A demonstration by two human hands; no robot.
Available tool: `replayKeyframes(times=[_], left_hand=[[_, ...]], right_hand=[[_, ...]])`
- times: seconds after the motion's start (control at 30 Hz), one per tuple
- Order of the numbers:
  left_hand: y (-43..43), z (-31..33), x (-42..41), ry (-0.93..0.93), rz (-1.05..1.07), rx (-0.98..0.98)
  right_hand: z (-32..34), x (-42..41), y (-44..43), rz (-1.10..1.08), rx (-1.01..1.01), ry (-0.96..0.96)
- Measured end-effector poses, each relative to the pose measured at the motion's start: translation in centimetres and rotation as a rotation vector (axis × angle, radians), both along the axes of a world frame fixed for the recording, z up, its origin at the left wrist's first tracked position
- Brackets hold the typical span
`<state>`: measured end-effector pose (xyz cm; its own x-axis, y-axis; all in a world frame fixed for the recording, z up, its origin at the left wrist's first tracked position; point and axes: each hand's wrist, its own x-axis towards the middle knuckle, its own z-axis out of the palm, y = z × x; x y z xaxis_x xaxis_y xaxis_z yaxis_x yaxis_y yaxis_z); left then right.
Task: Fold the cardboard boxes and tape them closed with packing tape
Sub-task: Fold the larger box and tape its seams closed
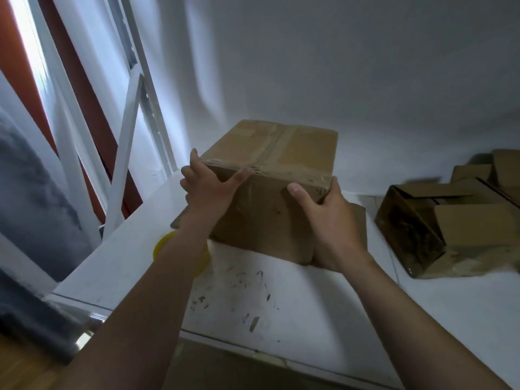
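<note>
- While both grips clasp it, one closed cardboard box (267, 209) sits toward the far side of the table (253, 294). The left grip (208, 190) curls its fingers round the upper left corner, thumb laid along the front top edge. The right grip (329, 220) wraps the right front corner, thumb pressed to the front face.
- One strip of packing tape (268, 154) runs along the top seam and over the front edge.
- One flat cardboard sheet (358, 220) pokes out from under the box.
- One yellow tape roll (161, 244) lies just beside the box, half hidden by the left forearm.
- Well apart to the right, one open box (439, 229) lies on its side. Behind it are more boxes (475, 170), too blurred to count.
- The table is white and scuffed with dark marks. A white wall (351, 66) stands behind it, a white window frame (130, 114) is at the left, and wooden floor (22, 370) shows at the lower left.
</note>
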<state>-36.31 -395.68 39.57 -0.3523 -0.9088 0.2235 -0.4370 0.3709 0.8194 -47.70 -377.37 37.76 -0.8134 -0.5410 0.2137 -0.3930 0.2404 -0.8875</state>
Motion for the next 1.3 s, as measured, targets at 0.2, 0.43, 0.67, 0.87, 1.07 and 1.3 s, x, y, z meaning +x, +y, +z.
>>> replayKeyframes(times=[0.2,0.43,0.67,0.87,1.07,1.3], left_hand=[[1.8,-0.3,-0.7,0.016,0.112,-0.056],[1.1,-2.2,0.5,0.2,0.118,-0.128],[0.6,0.5,0.5,0.091,0.13,-0.033],[-0.4,2.1,-1.0,0.029,0.046,0.077],[1.7,5.8,-0.1,0.259,0.138,-0.077],[3.9,4.6,3.8,0.305,0.081,-0.026]], right_hand=[[0.6,-3.2,0.4,-0.167,0.214,0.107],[-0.3,-4.3,1.6,-0.15,0.228,0.354],[1.2,-4.3,1.6,-0.076,0.203,0.177],[4.5,-5.3,-0.4,-0.09,0.242,-0.027],[8.2,-5.1,1.0,-0.053,-0.068,-0.114],[6.9,-2.4,3.5,0.1,-0.068,-0.139]])
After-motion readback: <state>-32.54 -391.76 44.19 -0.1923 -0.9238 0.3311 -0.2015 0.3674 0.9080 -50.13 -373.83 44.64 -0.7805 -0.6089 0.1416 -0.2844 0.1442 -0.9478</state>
